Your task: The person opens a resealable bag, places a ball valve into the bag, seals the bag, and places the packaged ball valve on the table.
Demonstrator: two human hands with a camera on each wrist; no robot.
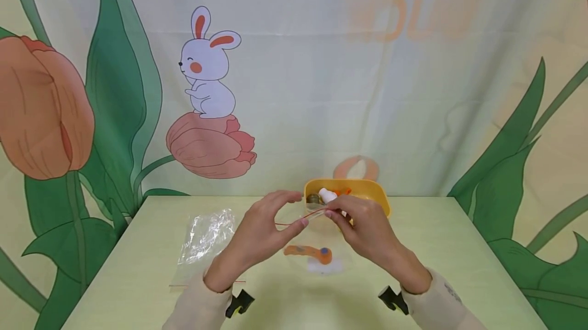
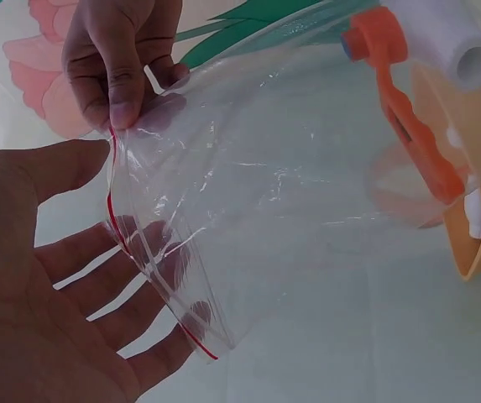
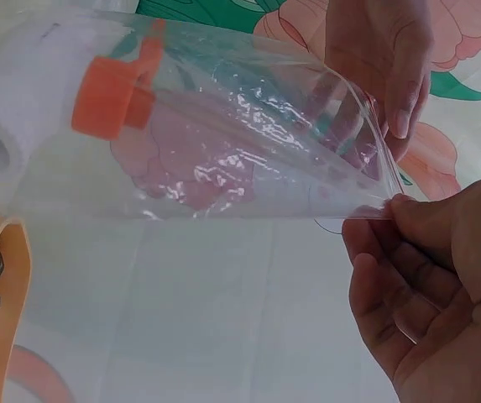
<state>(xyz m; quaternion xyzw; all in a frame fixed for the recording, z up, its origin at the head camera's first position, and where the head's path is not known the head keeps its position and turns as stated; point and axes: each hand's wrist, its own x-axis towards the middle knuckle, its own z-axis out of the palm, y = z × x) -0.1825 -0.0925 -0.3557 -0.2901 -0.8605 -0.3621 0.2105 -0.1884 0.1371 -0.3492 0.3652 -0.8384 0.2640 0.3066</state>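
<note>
Between the hands hangs a clear zip bag (image 2: 265, 243) with a red line along its mouth. Inside it lie an orange plastic piece (image 1: 310, 253) with a blue round end and a white tube (image 3: 34, 80). My right hand (image 1: 367, 220) pinches one corner of the bag's mouth between thumb and fingers. On the other side, my left hand (image 1: 264, 228) has its fingers stretched out, with the fingertips behind the clear film near the red line. Its thumb stands apart from the fingers, and nothing is gripped there.
A yellow container (image 1: 378, 192) stands at the back of the table, holding a white item (image 1: 327, 195), a dark round item (image 1: 314, 199) and something orange. Another clear zip bag (image 1: 206, 238) lies flat on the left. Behind the table hangs a printed curtain (image 1: 294, 74).
</note>
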